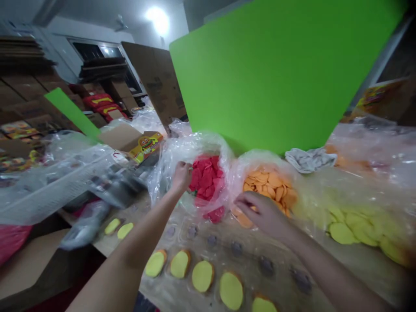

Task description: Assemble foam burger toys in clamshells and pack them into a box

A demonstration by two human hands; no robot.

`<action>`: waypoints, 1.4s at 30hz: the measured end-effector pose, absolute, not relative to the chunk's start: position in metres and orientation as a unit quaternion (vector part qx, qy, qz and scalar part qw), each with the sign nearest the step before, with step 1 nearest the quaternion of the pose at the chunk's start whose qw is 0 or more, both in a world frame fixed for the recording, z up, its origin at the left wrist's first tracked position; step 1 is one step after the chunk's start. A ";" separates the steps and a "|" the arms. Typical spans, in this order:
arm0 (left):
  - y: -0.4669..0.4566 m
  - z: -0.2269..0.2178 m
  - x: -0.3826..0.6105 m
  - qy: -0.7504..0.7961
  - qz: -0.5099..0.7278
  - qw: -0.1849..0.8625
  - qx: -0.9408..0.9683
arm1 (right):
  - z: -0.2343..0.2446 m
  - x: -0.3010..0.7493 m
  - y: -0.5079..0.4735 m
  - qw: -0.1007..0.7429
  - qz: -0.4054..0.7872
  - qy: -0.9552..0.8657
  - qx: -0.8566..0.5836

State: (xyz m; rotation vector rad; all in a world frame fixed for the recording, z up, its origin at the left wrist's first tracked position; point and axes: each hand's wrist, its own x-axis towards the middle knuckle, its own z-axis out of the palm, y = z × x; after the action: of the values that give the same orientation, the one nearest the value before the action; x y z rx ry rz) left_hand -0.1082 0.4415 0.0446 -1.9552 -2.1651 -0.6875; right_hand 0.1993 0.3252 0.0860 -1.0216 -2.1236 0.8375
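My left hand [182, 177] rests at the edge of a clear plastic bag [169, 173] of red foam pieces [206, 177], its fingers hidden by the hand's own back. My right hand [260, 212] pinches at the lip of a second bag, beside a heap of orange discs [268, 186], with a bit of orange showing between its fingers. Further right lie yellow-green discs [354, 227] under plastic. Below my arms, a clear moulded tray [224, 255] holds a row of yellow discs with orange rims [202, 276], and several dark round spots [266, 266] mark other hollows.
A large green board [260, 73] stands behind the bags, with a crumpled grey cloth [308, 159] at its foot. To the left are loose plastic sheeting [55, 186], a printed box with a burger character [146, 147] and stacked cartons [22, 91].
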 end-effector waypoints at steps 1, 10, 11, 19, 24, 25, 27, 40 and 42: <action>0.440 0.038 -0.108 -0.714 -0.228 0.058 -0.660 | 0.081 0.169 0.336 0.316 0.312 -0.820 -0.361; 0.438 0.001 -0.116 -0.688 -0.250 -0.048 -0.680 | 0.008 0.073 0.403 0.254 0.184 -0.853 -0.417; 0.436 0.001 -0.117 -0.690 -0.257 -0.053 -0.674 | 0.006 0.078 0.401 0.248 0.184 -0.855 -0.417; 0.427 -0.001 -0.130 -0.691 -0.287 -0.144 -0.648 | 0.016 0.103 0.364 0.258 0.203 -0.860 -0.390; 0.402 0.016 -0.123 -0.677 -0.339 -0.170 -0.630 | 0.022 0.116 0.345 0.282 0.217 -0.845 -0.399; 0.395 0.025 -0.120 -0.674 -0.365 -0.173 -0.618 | 0.025 0.120 0.339 0.297 0.227 -0.836 -0.402; 0.378 0.047 -0.112 -0.654 -0.429 -0.187 -0.595 | 0.034 0.129 0.324 0.342 0.275 -0.797 -0.415; 0.196 0.035 0.090 -0.323 -0.304 -0.858 -0.261 | 0.029 0.235 0.161 0.559 0.595 -0.280 -0.505; 0.189 0.031 0.109 -0.315 -0.264 -0.885 -0.217 | 0.023 0.259 0.144 0.593 0.598 -0.211 -0.495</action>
State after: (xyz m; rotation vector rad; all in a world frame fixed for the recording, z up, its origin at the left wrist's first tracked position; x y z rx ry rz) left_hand 0.1087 0.1894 0.0311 -2.4752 -3.6053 -3.0219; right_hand 0.2592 0.1441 0.0231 -1.1515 -0.4914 1.3911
